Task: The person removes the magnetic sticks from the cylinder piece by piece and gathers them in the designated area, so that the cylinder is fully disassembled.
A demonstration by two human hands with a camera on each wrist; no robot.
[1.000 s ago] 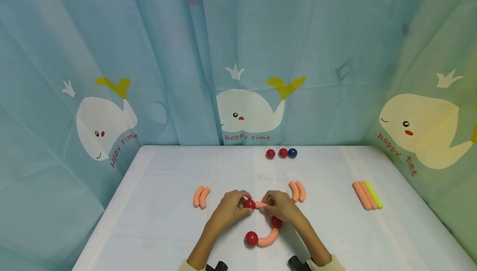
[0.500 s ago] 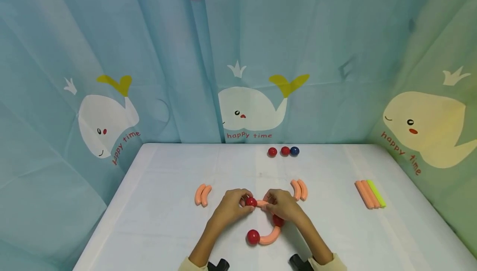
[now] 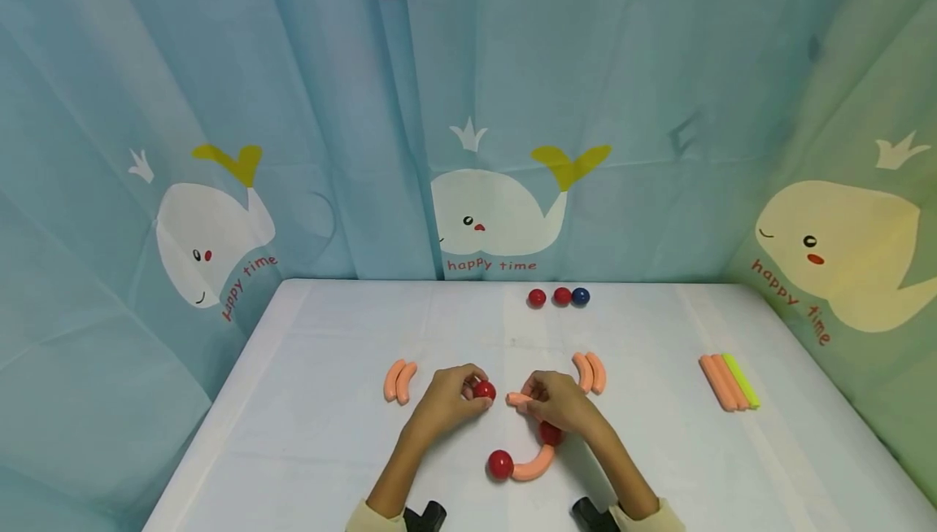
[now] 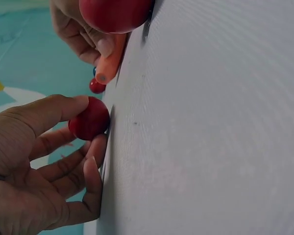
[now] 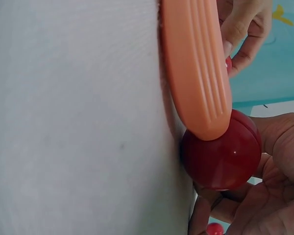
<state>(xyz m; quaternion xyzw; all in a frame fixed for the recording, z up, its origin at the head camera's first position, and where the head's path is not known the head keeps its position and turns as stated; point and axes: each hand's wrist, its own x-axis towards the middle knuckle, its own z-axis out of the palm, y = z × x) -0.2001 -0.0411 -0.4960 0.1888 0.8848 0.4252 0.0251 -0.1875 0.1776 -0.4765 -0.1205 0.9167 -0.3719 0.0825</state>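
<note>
In the head view my left hand (image 3: 445, 399) pinches a red ball (image 3: 484, 390) between thumb and fingers, close to the table. A short gap parts this ball from the end of a curved orange stick (image 3: 516, 399), which my right hand (image 3: 558, 402) grips near that end. The stick's other end is hidden by the right hand. Below that hand sits a second red ball (image 3: 551, 433); another curved orange stick (image 3: 534, 465) runs from it to a third red ball (image 3: 501, 464). The left wrist view shows the pinched ball (image 4: 89, 119) apart from the stick's tip (image 4: 103, 77).
Two pairs of curved orange sticks lie at left (image 3: 399, 382) and right (image 3: 589, 372). Straight orange sticks (image 3: 717, 383) and a green stick (image 3: 742, 381) lie at far right. Red balls (image 3: 537, 298) and a blue ball (image 3: 580, 297) stand at the table's back edge.
My left hand has drawn leftward with its red ball, which touched the orange stick's end before and is now apart from it. The right hand keeps its hold, nearly still.
</note>
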